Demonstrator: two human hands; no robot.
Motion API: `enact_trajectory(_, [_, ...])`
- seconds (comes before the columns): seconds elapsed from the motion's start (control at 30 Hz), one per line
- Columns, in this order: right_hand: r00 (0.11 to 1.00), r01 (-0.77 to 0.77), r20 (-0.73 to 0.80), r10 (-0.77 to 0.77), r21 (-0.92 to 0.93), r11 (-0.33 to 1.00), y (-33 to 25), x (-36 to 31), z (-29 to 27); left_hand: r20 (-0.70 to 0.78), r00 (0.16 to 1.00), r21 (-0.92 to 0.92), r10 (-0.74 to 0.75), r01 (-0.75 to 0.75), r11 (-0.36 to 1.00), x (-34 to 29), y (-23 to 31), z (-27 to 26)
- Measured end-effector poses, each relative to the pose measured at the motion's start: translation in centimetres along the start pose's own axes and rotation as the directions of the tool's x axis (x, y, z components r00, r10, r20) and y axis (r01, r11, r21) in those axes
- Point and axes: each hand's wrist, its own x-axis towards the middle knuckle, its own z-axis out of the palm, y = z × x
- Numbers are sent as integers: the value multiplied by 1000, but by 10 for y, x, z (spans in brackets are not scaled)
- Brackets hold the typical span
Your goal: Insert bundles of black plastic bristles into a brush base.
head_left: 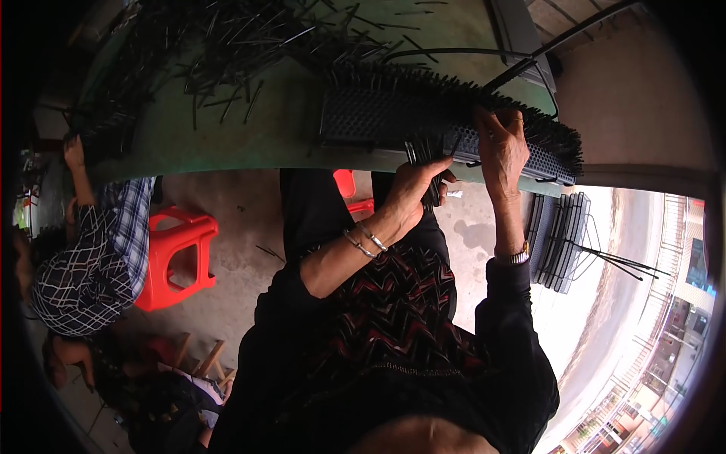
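Observation:
A long dark rack [363, 113] with rows of holes lies along the near edge of the green table [219, 144]. Many thin black rods [423, 79] stick up from its far side. My left hand [416, 188] is closed around a bundle of similar black rods [425, 151], just in front of the rack's near edge. To its right, my right hand [503, 151] reaches over the rack with thumb and fingertips pinched together at the holes. Whatever lies between those fingertips is hidden. I wear bangles on the left wrist and a metal band on the right.
Loose black rods [234, 45] lie heaped on the table's far left. Dark metal frames [560, 242] are stacked low on the right. A red plastic stool [181, 253] stands left, beside a person in checked clothing [83, 280] whose hand touches the table. Bent metal bars [522, 64] rise behind the rack.

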Motion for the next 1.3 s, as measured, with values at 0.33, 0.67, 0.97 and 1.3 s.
enact_trajectory(0.33, [929,-316,331,168,467,826,-6,-26,-23,-9,1000,100,9,-8,995,-5,2,5])
enact_trajectory(0.67, [970,-201,-47,239,397,895,9,-9,-21,-17,999,-89,-34,32,996,11,-9,-1])
enact_trajectory(0.97, [972,-158,-97,214,405,901,14,-3,-8,-75,997,-18,2,-3,1000,3,-5,2])
enact_trajectory(1.3, [996,-41,-72,52,146,988,9,-5,-10,-5,1000,77,-1,2,997,-4,0,8])
